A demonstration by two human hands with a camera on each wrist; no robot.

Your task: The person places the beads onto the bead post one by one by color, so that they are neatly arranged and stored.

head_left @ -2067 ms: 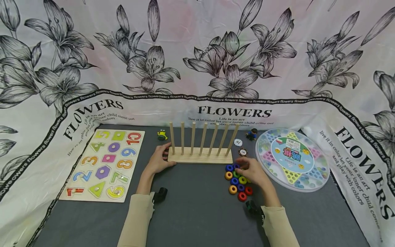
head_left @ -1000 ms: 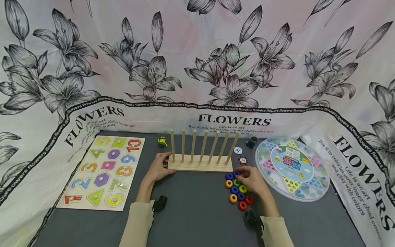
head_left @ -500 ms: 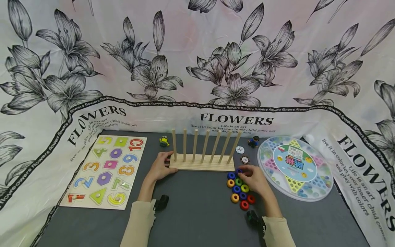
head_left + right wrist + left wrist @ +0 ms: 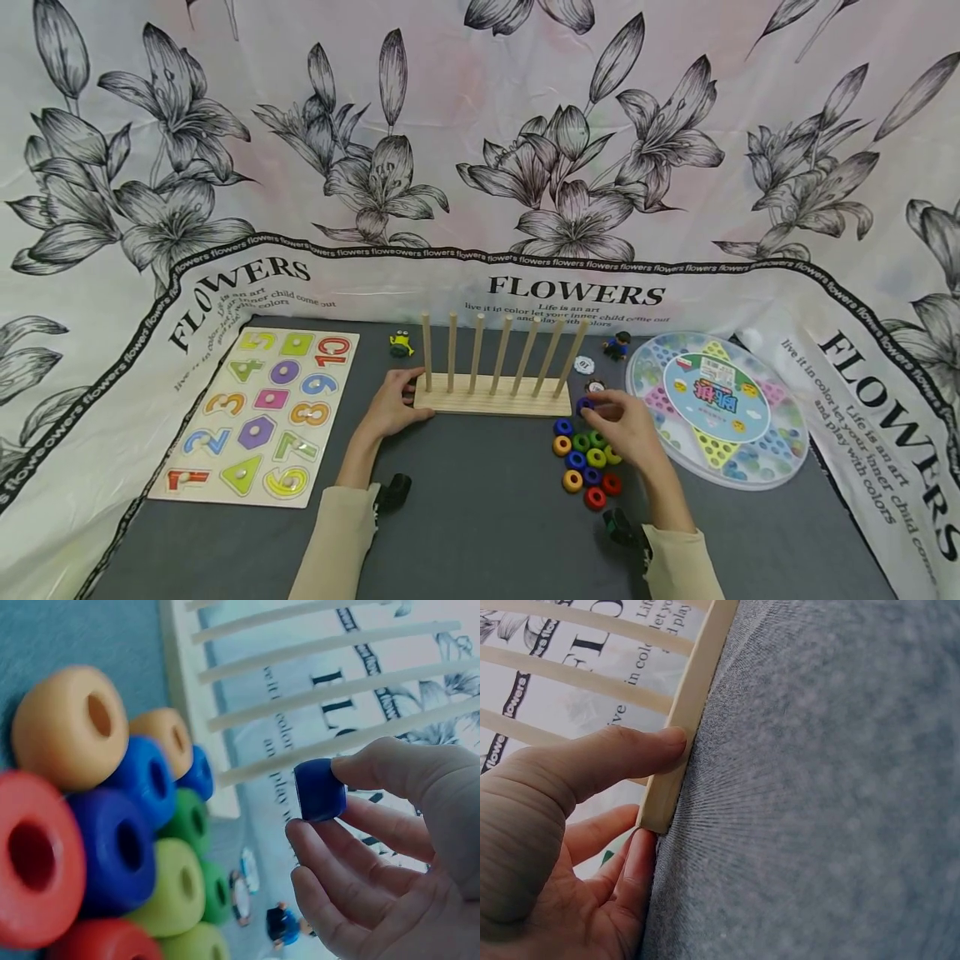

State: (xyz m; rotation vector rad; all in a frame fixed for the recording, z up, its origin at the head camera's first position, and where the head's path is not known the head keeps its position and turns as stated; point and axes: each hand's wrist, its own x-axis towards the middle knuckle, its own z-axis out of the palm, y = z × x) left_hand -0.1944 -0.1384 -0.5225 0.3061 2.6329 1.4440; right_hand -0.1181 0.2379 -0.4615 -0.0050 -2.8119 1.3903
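Between thumb and fingers my right hand [image 4: 624, 427] pinches a blue ring-shaped bead [image 4: 320, 790], raised above the other beads in the right wrist view. My left hand [image 4: 390, 407] grips the left end of a pale wooden base [image 4: 491, 403], with the thumb along its front edge in the left wrist view. A row of several bare upright pegs [image 4: 476, 354] rises from this base. Below my right hand lies a cluster of loose beads: orange [image 4: 572, 481], red [image 4: 595, 498], green [image 4: 581, 442], yellow-green [image 4: 596, 458] and blue [image 4: 575, 462].
A number-and-shape puzzle board [image 4: 255, 417] lies at the left. At the right is a round board-game box [image 4: 716, 408]. A small frog toy [image 4: 401, 343], a toy figure [image 4: 617, 345], a white chip [image 4: 583, 365] and a dark chip [image 4: 595, 386] are near the back.
My right hand has lifted the blue bead out of the cluster and moved slightly up and back, uncovering green and yellow-green beads. My left hand stays on the base.
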